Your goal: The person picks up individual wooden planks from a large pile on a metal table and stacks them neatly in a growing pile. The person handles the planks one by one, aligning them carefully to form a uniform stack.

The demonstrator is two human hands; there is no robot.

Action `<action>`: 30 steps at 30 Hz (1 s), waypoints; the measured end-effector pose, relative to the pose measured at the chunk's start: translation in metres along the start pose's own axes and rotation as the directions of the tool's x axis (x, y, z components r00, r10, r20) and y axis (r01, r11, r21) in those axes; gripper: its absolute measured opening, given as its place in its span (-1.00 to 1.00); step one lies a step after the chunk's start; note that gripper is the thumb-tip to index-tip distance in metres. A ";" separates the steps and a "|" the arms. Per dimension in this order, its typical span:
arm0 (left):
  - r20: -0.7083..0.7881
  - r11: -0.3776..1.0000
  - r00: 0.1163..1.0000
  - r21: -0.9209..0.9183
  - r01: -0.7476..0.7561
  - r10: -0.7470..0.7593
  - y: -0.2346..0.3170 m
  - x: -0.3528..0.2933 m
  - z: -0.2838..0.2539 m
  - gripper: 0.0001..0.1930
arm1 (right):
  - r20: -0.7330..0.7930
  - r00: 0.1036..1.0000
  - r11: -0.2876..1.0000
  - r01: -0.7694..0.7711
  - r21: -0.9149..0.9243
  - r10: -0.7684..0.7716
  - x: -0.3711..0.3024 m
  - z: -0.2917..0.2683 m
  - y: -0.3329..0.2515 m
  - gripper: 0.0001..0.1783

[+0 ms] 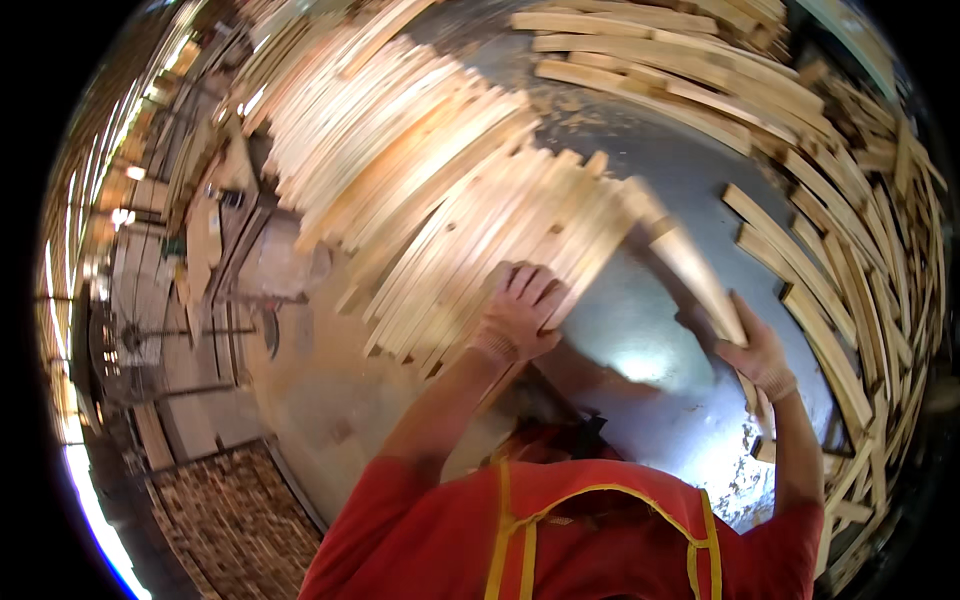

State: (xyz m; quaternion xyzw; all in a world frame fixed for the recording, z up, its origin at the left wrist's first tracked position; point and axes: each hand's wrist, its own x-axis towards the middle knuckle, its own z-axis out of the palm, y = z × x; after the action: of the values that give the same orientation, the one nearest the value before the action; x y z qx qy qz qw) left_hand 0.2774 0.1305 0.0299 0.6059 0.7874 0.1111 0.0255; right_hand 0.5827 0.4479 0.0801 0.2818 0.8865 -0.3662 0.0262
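Observation:
My right hand (757,350) grips the near end of a pale wooden board (697,275), which is blurred by motion. That board slants away to the far left, its far end by the right edge of a row of boards. My left hand (522,312) lies on the near right part of this row of pale boards (480,240), fingers spread over the wood and holding nothing that I can make out. The boards lie side by side, a few with dark knots. Beyond them a second, larger row of boards (385,140) lies close by.
A grey metal table (630,310) shows under and right of the boards, with a bright reflection. Heaps of loose boards (850,260) line the right side, and more boards (660,60) lie at the far right. At the lower left is a stack of wood ends (235,520).

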 end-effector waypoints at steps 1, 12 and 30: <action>-0.032 1.000 0.999 -0.010 -0.001 0.001 -0.002 -0.002 0.004 -0.23 | -0.015 0.986 0.920 -0.149 0.364 0.166 -0.009 0.013 0.011 -0.06; -0.289 0.955 0.910 -0.087 0.285 -0.298 -0.031 -0.117 0.026 -0.25 | 0.070 0.844 0.201 -0.206 0.958 0.532 0.055 0.246 -0.074 -0.53; 0.373 -0.412 0.222 -0.896 -0.167 -0.901 -0.210 -0.223 0.020 -0.64 | 0.346 0.883 0.668 -0.467 0.580 0.316 0.053 0.277 -0.195 -0.44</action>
State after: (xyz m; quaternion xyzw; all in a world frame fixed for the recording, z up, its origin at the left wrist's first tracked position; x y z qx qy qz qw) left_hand 0.1407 -0.1312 -0.0537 -0.2155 0.5256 0.8049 0.1717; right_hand 0.3928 0.1778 -0.0117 0.4162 0.6134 -0.6635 0.1017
